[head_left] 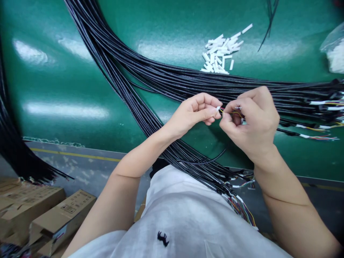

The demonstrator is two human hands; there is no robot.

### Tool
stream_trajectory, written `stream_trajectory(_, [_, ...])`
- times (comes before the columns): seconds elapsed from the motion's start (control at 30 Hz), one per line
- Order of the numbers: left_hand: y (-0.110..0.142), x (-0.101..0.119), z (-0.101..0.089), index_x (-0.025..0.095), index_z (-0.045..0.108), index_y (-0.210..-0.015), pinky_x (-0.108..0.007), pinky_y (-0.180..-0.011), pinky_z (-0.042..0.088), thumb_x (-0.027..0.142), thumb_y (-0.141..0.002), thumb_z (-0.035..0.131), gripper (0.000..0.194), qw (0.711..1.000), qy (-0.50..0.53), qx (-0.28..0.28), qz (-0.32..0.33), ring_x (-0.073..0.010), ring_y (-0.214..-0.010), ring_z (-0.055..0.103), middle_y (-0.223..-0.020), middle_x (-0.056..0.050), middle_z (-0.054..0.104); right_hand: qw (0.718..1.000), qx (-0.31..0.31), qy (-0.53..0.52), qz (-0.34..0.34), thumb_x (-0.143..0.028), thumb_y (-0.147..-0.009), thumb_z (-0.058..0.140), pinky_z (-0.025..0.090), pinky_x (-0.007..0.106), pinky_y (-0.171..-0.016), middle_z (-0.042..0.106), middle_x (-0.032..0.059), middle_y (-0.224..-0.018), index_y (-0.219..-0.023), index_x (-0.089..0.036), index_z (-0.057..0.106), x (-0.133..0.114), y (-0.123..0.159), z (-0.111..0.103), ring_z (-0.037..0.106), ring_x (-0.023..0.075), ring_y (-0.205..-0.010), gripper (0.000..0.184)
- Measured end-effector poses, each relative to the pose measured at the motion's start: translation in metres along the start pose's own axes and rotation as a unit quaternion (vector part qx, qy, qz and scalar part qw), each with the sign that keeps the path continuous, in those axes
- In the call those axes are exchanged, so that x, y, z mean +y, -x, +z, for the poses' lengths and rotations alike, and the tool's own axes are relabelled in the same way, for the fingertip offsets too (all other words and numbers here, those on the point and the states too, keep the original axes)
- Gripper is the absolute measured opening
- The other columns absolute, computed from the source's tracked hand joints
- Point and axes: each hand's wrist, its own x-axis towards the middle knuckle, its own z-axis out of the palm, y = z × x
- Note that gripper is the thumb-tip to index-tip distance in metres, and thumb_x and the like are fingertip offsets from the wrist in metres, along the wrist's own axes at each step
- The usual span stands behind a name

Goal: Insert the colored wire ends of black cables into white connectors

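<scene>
Between the thumb and forefinger of my left hand (195, 111) is a small white connector (218, 108), gripped by its side. My right hand (252, 123) is closed in a pinch on thin coloured wires (236, 113), yellow and red among them, right beside the connector. Whether the wire ends sit inside the connector is too small to tell. Both hands are over a thick bundle of black cables (166, 77). A second black cable bundle (131, 107) passes under my left forearm toward my lap, where its stripped coloured ends (243, 208) hang.
Loose white tubular pieces (223, 48) are heaped on the green tabletop (172, 28). A clear bag (334, 53) of white parts stands at the right edge. More black cables (16, 143) droop off the table at left, above cardboard boxes (61, 215).
</scene>
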Motion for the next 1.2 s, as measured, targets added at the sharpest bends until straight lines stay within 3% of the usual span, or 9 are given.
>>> stream_trajectory(0.3, [0.002,0.003,0.007,0.020,0.066,-0.098,-0.025,-0.074,0.059,0.050,-0.085,0.084,0.037,0.996,-0.061,0.022,0.061,-0.0095,-0.080,0.072,-0.091,0.001,0.073,1.000,-0.010,-0.022,0.005,-0.030,-0.095,0.060,0.055,0.041,-0.064,0.068,0.0073,-0.099,-0.084,-0.028,0.061,0.001,-0.002,-0.004,0.061,0.0211,-0.073,0.011])
stream_trajectory(0.5, [0.002,0.003,0.009,0.020,0.065,-0.092,-0.026,-0.069,0.058,0.051,-0.081,0.087,0.040,0.996,-0.069,0.015,0.061,-0.0080,-0.070,0.067,-0.082,0.002,0.072,1.000,0.003,-0.017,-0.003,-0.024,-0.091,0.062,0.050,0.039,-0.058,0.066,0.0057,-0.092,-0.079,-0.028,0.059,-0.004,-0.002,-0.002,0.054,0.0186,-0.065,0.012])
stream_trajectory(0.63, [0.001,0.002,0.006,0.021,0.066,-0.095,-0.025,-0.068,0.055,0.052,-0.081,0.086,0.039,0.995,-0.077,0.022,0.059,-0.0092,-0.074,0.066,-0.083,0.002,0.071,0.997,-0.011,-0.067,0.020,-0.033,-0.094,0.065,0.054,0.039,-0.061,0.065,0.0048,-0.092,-0.080,-0.029,0.059,-0.001,-0.004,-0.003,0.059,0.0200,-0.071,0.016])
stream_trajectory(0.7, [0.000,0.001,0.004,0.022,0.069,-0.099,-0.023,-0.067,0.052,0.049,-0.084,0.083,0.035,0.994,-0.074,0.033,0.079,-0.0089,-0.076,0.065,-0.084,0.001,0.070,0.985,-0.030,-0.159,0.055,-0.038,-0.097,0.064,0.055,0.037,-0.060,0.065,0.0030,-0.094,-0.083,-0.028,0.058,0.007,-0.007,-0.004,0.062,0.0185,-0.071,0.019])
stream_trajectory(0.87, [-0.002,-0.002,0.001,0.019,0.073,-0.097,-0.019,-0.065,0.047,0.039,-0.090,0.077,0.021,0.991,-0.069,0.043,0.102,-0.0060,-0.071,0.057,-0.081,0.002,0.066,0.912,-0.059,-0.369,0.169,-0.048,-0.098,0.069,0.058,0.028,-0.052,0.062,-0.0018,-0.086,-0.092,-0.029,0.061,0.021,-0.015,-0.010,0.063,0.0129,-0.062,0.021])
stream_trajectory(1.03, [0.000,0.000,0.003,0.019,0.074,-0.095,-0.016,-0.064,0.045,0.029,-0.088,0.074,0.012,0.992,-0.051,0.066,0.096,-0.0044,-0.070,0.055,-0.080,0.002,0.066,0.866,-0.049,-0.437,0.239,-0.045,-0.093,0.079,0.062,0.025,-0.056,0.063,-0.0015,-0.081,-0.091,-0.024,0.071,0.016,-0.018,-0.014,0.068,0.0114,-0.063,0.022])
stream_trajectory(1.2, [0.001,0.005,0.005,0.018,0.074,-0.092,-0.016,-0.063,0.045,0.023,-0.083,0.072,0.010,0.992,-0.046,0.084,0.078,-0.0044,-0.067,0.053,-0.078,0.003,0.066,0.860,-0.051,-0.444,0.248,-0.040,-0.092,0.081,0.063,0.025,-0.058,0.063,-0.0011,-0.079,-0.096,-0.024,0.076,0.014,-0.016,-0.014,0.068,0.0118,-0.063,0.017])
